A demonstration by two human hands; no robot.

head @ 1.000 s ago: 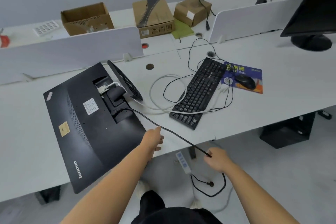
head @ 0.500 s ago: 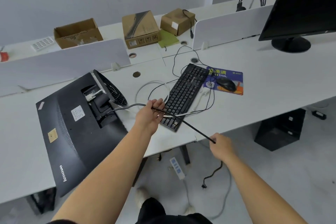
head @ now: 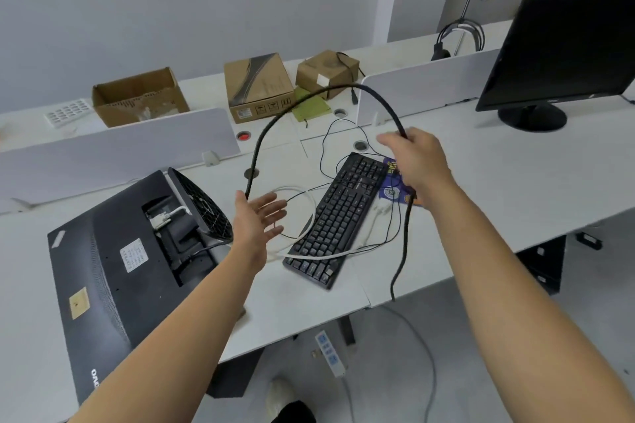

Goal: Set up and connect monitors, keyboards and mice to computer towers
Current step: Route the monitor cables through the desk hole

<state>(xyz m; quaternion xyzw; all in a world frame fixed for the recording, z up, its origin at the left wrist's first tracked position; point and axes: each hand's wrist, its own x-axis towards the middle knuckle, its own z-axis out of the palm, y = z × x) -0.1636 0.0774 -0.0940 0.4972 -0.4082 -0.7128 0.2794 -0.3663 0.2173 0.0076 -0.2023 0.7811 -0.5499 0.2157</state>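
Black braided cable (head: 343, 86): held in the air as a high arch between the two hands; beyond the right hand it is left hanging down past the desk edge.
Right hand (head: 417, 165): raised above the desk, with fingers curled round the cable, which is gripped firmly in the fist.
Left hand (head: 259, 216): held flat with fingers straight and spread; the arch's lower end is touched at the thumb edge, and the cable is hidden behind the hand from there on.
Black flat monitor (head: 113, 271): laid face down on the white desk (head: 515, 175), to the left of and nearer than the left hand; its round stand base is tilted up just beside that wrist.
Black keyboard (head: 340, 220): laid slantwise on the desk between the two hands, beneath the arch.
Thin white cable (head: 311, 213): looped just beyond the left fingertips and drawn across the keyboard's near end.
Blue mouse mat (head: 390, 191): largely covered by the right hand.
Second black monitor (head: 563, 48): stood upright well to the right of the right hand.
Brown cardboard boxes (head: 257, 86): set beyond both hands, behind the white divider panels (head: 120, 154).
White power strip (head: 330, 352): seen on the floor, below and between the forearms.
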